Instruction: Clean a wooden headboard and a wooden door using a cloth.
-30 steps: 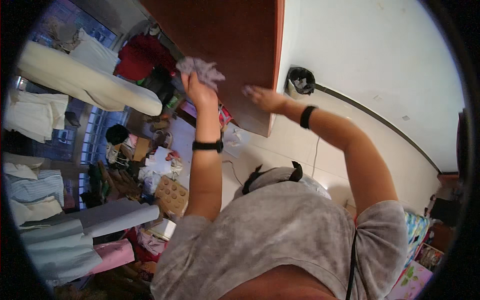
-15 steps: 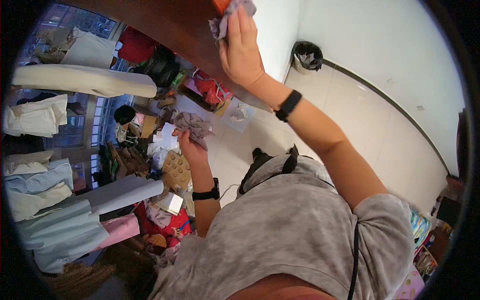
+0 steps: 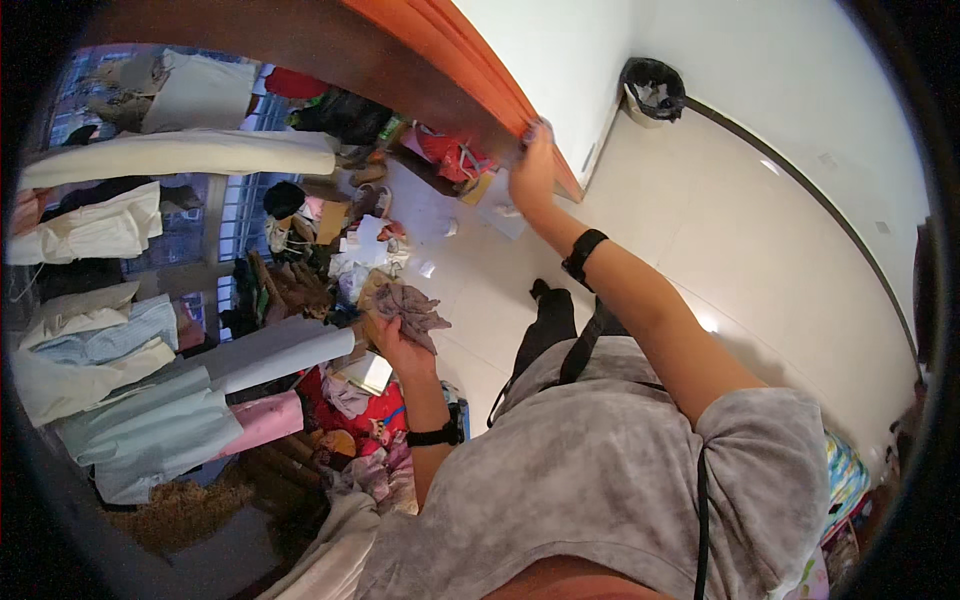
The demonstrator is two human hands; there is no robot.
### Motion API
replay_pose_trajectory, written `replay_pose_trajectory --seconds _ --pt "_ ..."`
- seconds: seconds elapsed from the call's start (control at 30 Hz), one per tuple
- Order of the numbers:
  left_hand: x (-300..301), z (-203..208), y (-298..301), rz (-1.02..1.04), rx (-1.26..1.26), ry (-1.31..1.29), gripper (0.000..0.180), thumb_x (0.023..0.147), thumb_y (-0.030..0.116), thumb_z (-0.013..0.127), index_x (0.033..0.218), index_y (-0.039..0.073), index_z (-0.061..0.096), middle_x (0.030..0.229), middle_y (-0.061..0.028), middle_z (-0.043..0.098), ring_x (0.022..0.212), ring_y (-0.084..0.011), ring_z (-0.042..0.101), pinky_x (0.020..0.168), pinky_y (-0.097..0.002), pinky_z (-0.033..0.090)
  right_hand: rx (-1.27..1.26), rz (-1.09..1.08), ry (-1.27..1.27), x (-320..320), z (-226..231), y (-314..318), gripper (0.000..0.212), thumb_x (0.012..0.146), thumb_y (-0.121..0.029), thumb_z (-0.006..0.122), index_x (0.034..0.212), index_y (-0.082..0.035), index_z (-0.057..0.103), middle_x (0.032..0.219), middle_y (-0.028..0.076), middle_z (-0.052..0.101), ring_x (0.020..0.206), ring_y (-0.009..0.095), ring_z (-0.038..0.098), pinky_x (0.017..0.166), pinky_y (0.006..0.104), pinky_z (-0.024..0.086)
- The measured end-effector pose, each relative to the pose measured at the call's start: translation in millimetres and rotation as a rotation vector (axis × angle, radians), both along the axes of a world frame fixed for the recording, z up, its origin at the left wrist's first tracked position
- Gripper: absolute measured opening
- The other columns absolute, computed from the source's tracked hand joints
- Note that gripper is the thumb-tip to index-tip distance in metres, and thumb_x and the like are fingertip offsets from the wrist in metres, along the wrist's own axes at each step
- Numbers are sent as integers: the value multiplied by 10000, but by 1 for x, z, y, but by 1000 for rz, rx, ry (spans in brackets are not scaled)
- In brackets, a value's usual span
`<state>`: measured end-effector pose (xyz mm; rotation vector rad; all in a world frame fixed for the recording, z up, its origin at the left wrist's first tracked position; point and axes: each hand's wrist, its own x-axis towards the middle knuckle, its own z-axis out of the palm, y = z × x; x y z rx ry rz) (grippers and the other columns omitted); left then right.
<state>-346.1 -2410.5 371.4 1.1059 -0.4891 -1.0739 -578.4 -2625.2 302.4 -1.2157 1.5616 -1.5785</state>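
Crumpled grey cloth [image 3: 412,310] sits left of centre, bunched in the left hand [image 3: 395,345], its loose folds spilling toward the right of the frame; no clear long axis. That hand is closed around it. The right hand [image 3: 533,170], upper centre, presses curled fingers against the orange-brown door edge [image 3: 470,70].

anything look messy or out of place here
Yes. The floor under the wooden panel is strewn with clothes, bags and scraps of paper. The left hand grips a crumpled cloth; the right hand is at the panel's edge.
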Motion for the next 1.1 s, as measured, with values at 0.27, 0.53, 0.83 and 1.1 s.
replay_pose_trajectory --seconds 0.27,0.53,0.83,1.1 --pt "18 -26 -2 -143 -14 188 450 842 99 479 1288 36 454 1197 -152 561 1094 -329 566 878 -509 525 -325 -57 321 0 102 -7 816 656 80 558 1397 96 217 1456 302 250 1324 493 276 1128 471 241" --pt "56 -20 11 -53 27 143 471 829 101 475 1296 47 446 1187 -152 560 1065 -332 578 853 -513 538 -248 -90 310 13 37 0 778 703 99 497 1421 48 202 1425 296 293 1318 455 305 1109 443 272" --pt "96 -26 39 -139 153 118 528 819 105 457 1342 75 395 1175 -168 570 966 -382 625 755 -567 564 165 -233 131 19 -157 -15 617 769 109 409 1371 -6 338 1206 251 519 1118 413 519 920 446 424" --pt "142 -78 36 -38 253 268 475 902 215 465 1334 18 433 1267 -161 551 1114 -334 574 875 -498 536 693 211 -403 5 -206 79 349 879 -92 504 1222 -40 542 1017 196 640 841 312 654 665 397 533"
